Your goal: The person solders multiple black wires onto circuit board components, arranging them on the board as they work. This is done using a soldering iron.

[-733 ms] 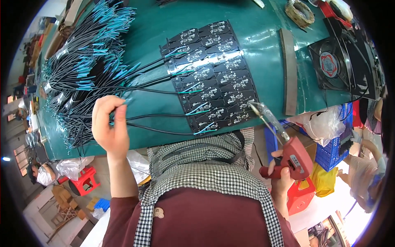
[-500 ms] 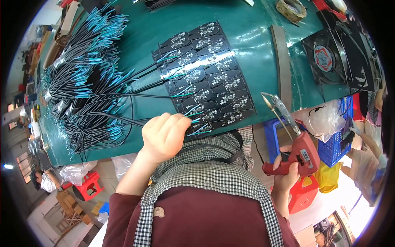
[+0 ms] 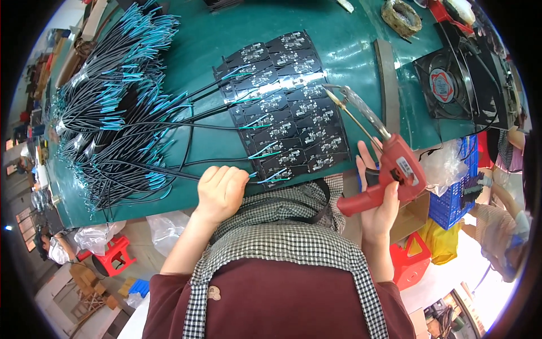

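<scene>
**Wire at the board edge, soldering gun raised**

Left hand (image 3: 221, 191) clenched at the near tabletop (image 3: 350, 51) edge, its grip pinching a black wire (image 3: 186, 164) with teal-tipped ends just beside the lowest circuit board (image 3: 285, 164) in the panel of black boards (image 3: 282, 107). Wire's long axis runs left, toward the heaped wire bundle (image 3: 107, 113). Right hand (image 3: 379, 192) wraps the red soldering gun (image 3: 389, 175) by its handle; tip (image 3: 333, 93) points up-left over the panel's right side, well apart from the wire end. Left hand is nearer the joint. Black fan (image 3: 446, 85) sits far right
</scene>
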Action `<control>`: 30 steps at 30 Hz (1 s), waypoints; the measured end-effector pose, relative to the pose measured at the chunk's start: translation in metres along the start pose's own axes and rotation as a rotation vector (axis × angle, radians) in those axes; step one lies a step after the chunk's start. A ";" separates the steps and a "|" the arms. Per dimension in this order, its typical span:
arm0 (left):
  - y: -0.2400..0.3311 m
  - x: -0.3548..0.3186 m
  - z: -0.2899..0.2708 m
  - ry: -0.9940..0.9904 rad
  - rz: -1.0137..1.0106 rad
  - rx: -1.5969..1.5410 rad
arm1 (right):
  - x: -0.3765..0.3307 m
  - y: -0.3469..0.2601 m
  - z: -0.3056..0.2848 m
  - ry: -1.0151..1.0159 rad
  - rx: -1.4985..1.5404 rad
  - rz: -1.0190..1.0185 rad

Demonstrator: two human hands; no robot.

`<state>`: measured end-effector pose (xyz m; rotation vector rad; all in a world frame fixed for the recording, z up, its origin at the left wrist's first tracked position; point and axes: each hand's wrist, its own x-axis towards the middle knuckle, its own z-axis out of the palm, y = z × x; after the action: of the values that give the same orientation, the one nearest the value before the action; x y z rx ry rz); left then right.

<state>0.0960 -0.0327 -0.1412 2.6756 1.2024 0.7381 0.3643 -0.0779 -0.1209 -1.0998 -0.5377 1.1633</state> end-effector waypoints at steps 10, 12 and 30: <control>-0.001 0.018 -0.009 0.225 0.040 -0.005 | -0.026 0.008 -0.020 -0.033 -0.075 0.055; 0.017 0.041 -0.008 0.198 0.240 -0.008 | -0.034 -0.002 -0.029 -0.031 -0.112 0.030; 0.037 0.070 0.035 -0.005 0.317 -0.074 | -0.086 -0.018 -0.066 -0.072 -0.161 0.230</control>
<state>0.1775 -0.0037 -0.1337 2.8351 0.7384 0.7966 0.3959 -0.1835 -0.1159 -1.2872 -0.5793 1.3818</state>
